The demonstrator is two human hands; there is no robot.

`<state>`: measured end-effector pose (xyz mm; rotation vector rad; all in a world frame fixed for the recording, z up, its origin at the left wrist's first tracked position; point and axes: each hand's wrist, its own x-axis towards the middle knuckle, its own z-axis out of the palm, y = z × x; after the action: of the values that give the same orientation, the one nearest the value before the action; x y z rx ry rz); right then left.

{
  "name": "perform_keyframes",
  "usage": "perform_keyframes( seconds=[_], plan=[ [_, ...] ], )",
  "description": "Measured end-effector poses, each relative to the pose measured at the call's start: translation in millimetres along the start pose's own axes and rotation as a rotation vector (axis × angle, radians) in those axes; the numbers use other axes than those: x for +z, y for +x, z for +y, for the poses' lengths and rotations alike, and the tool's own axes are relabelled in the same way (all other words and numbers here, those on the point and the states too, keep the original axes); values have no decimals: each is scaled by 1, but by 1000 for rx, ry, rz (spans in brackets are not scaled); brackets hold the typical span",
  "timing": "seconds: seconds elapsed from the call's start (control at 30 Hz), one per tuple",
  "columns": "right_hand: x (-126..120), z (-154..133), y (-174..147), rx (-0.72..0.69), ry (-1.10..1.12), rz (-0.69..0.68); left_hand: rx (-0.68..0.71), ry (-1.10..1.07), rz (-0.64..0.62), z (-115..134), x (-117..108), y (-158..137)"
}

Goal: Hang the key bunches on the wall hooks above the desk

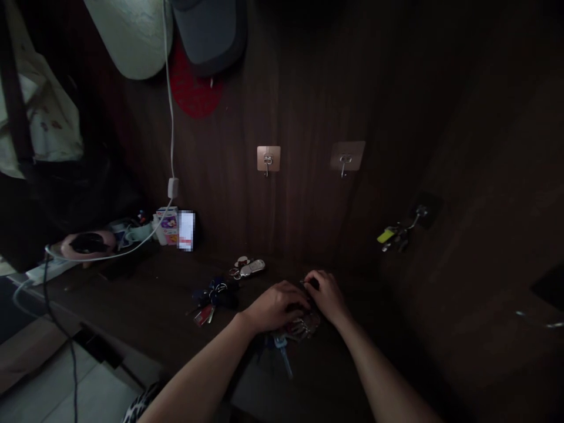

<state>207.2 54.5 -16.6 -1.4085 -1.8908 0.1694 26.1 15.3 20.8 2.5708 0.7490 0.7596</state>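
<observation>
My left hand (278, 306) curls its fingers over a large bunch of keys (304, 326) on the dark wooden shelf. A light-blue key (283, 351) sticks out from that bunch toward me. Just to the right, my right hand (328, 295) has thumb and forefinger pinched together at the back of the bunch. A tiny pale tip shows by those fingers, too small and dark to name. Left of my hands lie a keyring with a silver fob (252, 268) and a dark bunch of keys with a red tag (203, 315).
Two adhesive hooks (268, 159) are fixed to the back panel. On the right wall a hook (422, 211) carries keys with a yellow tag (386, 235). Small boxes (168, 226), a pink round object (88, 245) and a white cable (171, 117) are at the left. Caps (211, 41) hang above.
</observation>
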Motion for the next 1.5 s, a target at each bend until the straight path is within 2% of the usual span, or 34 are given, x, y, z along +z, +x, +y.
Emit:
perform_keyframes(
  seconds=[0.13,0.27,0.5,0.63,0.7,0.83,1.0,1.27,1.5],
  plan=[
    [1,4,1,26,-42,67,-49,-35,65,-4,-4,-2],
    [4,7,1,39,-69,83,-180,67,185,-17,-12,-6],
    [5,6,0,32,-102,91,-562,394,349,-38,-26,-17],
    [5,6,0,49,-105,73,-733,421,395,-49,-33,-25],
    [5,6,0,60,-97,70,-746,390,392,-56,-36,-28],
    [4,5,1,73,-80,69,-665,325,391,-68,-42,-33],
    [1,1,-1,93,-73,46,-654,373,341,-64,-46,-36],
    [0,0,-1,120,-75,35,-741,447,353,-54,-49,-31],
    [2,1,0,146,-71,30,-876,371,382,-53,-53,-33]
  ],
)
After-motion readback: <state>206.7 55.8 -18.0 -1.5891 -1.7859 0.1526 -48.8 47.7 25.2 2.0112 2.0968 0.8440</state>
